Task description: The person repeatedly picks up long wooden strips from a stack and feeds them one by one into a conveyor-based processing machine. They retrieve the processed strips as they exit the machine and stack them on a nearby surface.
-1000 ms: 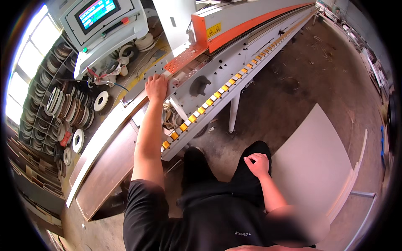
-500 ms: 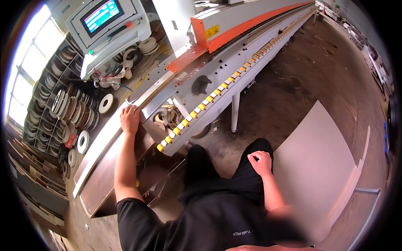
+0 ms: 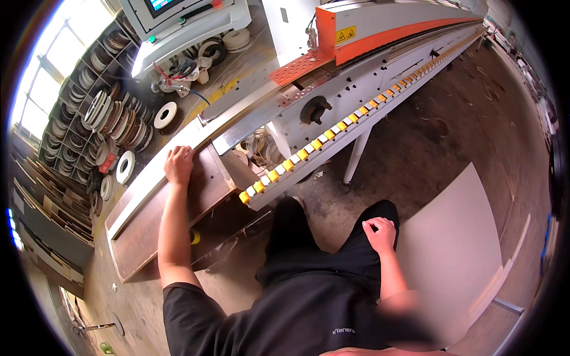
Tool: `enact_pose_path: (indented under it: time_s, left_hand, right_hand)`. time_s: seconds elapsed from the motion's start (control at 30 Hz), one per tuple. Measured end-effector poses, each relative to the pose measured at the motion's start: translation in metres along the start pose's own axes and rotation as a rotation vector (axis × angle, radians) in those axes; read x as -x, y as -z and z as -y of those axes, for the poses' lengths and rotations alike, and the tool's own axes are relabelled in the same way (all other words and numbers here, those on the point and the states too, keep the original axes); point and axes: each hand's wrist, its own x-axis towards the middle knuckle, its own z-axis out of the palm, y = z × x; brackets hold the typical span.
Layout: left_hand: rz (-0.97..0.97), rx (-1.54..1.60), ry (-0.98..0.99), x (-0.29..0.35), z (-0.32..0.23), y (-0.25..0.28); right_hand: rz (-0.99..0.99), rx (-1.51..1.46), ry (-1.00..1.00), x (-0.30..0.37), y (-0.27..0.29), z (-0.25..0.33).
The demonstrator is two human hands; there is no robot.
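Note:
A long, narrow white board strip (image 3: 142, 202) lies along a brown wooden table (image 3: 172, 204) on my left. Its far end runs onto the bed of a long grey and orange machine (image 3: 326, 38). My left hand (image 3: 179, 165) is closed over the strip, its bent fingers on the top and edge; the thumb is mostly hidden. My right hand (image 3: 380, 232) rests on my right thigh, its fingers curled in, with nothing visible in it.
A rail with yellow and white rollers (image 3: 317, 144) runs along the machine. Above stands a control panel (image 3: 196, 29). Racked edging rolls (image 3: 113, 115) stand at the left. A large pale panel (image 3: 451, 243) leans at my right, and a machine leg (image 3: 357, 155) meets the floor ahead.
The view has shifted, so the machine sits further right and higher. The strip has slid a little toward the machine, and my left hand is further back along it. My right hand stays on my thigh.

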Motion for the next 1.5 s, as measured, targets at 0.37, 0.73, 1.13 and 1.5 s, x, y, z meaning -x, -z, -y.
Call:
enact_pose_path:
  time_s: [0.37,0.73,1.13,1.5]
  left_hand:
    - [-0.011,-0.018,-0.115,-0.05,-0.084,-0.03]
    - [-0.053,-0.066,-0.229,-0.096,-0.145,-0.1]
    - [-0.011,0.175,-0.176,-0.038,-0.062,-0.047]
    - [0.031,-0.06,0.132,0.065,0.093,0.04]
  right_hand:
    - [0.032,0.035,-0.004,-0.007,-0.004,0.0]
    - [-0.01,0.013,-0.006,-0.006,-0.004,0.001]
    - [-0.089,-0.048,-0.019,0.013,0.006,-0.011]
    - [-0.004,-0.005,-0.03,-0.002,0.002,-0.002]
